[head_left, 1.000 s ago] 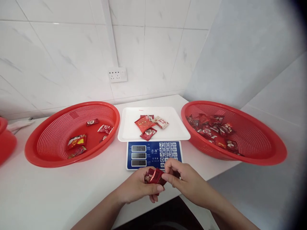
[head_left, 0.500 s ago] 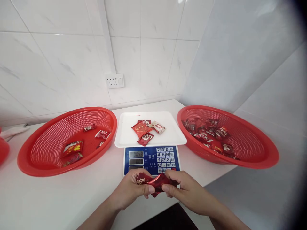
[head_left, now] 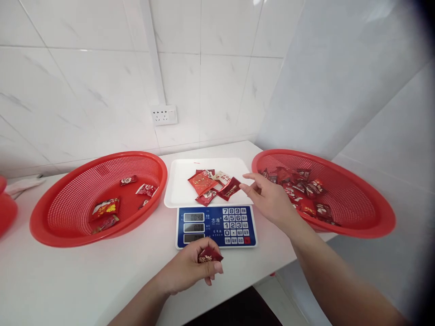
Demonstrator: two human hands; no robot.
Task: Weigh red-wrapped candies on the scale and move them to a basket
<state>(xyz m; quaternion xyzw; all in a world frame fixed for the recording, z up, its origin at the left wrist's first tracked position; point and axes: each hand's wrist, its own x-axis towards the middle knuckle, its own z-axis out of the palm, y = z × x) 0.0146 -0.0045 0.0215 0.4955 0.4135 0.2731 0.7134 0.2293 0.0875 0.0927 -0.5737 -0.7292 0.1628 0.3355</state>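
Note:
My left hand (head_left: 195, 265) is closed around a dark red snack packet (head_left: 209, 255) in front of the scale. Over the right edge of the white weighing tray (head_left: 178, 181), my right hand (head_left: 270, 197) has thumb and forefinger apart, with nothing between them. Just left of those fingertips, another dark red packet (head_left: 229, 189) lies on the tray. It partly covers a cream packet (head_left: 221, 177), and beside it are an orange-red packet (head_left: 202, 182) and further dark red packets. The blue scale panel (head_left: 216, 222) has lit digits and a keypad.
A red mesh basket (head_left: 44, 226) with several packets stands on the left. Another red basket (head_left: 370, 217), holding many more packets, is on the right, close to my right forearm. Behind the white table (head_left: 84, 280) is a tiled wall with a socket (head_left: 164, 115).
My right hand has moved away from the left, forward to the tray, where a dark red packet now lies on the pile. The left hand stays low, still holding its packet.

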